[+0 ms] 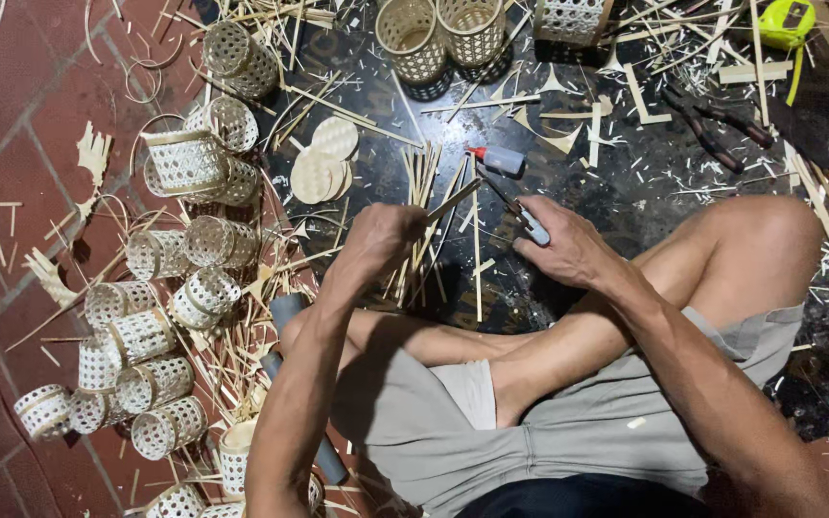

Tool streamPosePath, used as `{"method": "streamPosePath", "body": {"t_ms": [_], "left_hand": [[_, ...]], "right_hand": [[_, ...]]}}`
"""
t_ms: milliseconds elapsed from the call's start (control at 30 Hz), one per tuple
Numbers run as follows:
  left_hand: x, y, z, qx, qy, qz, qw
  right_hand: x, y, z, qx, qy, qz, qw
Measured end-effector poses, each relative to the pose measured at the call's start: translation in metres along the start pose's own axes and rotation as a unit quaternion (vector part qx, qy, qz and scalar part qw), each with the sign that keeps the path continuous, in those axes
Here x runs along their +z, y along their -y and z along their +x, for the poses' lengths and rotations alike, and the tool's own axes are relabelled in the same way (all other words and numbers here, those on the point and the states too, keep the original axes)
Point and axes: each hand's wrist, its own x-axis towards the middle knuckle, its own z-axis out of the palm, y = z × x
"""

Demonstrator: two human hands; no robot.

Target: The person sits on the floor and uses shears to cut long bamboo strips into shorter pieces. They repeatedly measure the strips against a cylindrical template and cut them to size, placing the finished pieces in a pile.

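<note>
Head view: left grip (383, 235) around bamboo strip (453, 200), right grip (568, 251) around knife (520, 213), woven baskets (160, 331) alongside.

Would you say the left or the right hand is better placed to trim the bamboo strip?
Probably the right hand: it grips the cutting tool, whose tip points at the bamboo strip. The left hand only holds that strip.

the floor (40, 105) was red brick tile with pale grout lines on the left, giving way to a dark, glossy slab (616, 192) at the centre and right. even overhead light glinted off that dark surface.
</note>
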Motion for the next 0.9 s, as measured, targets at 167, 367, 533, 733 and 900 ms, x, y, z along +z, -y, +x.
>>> {"method": "streamPosePath", "body": {"t_ms": [167, 367, 533, 733, 900], "left_hand": [[-0.009, -0.005, 0.001, 0.009, 0.029, -0.084, 0.996], [-0.022, -0.014, -0.010, -0.111, 0.085, -0.205, 0.969], [-0.024, -0.016, -0.018, -0.110, 0.028, -0.254, 0.961], [-0.023, -0.005, -0.020, -0.111, 0.010, -0.174, 0.978], [-0.007, 0.018, -0.018, -0.125, -0.001, -0.205, 0.971]], "right_hand": [[0.001, -0.004, -0.001, -0.072, -0.029, 0.014, 0.997], [0.001, -0.005, -0.004, 0.013, 0.010, 0.064, 0.998], [0.005, 0.000, -0.008, 0.019, 0.000, 0.126, 0.992], [0.003, -0.001, -0.006, 0.028, -0.024, 0.117, 0.992], [-0.001, -0.009, 0.005, -0.041, -0.032, -0.055, 0.997]]}}
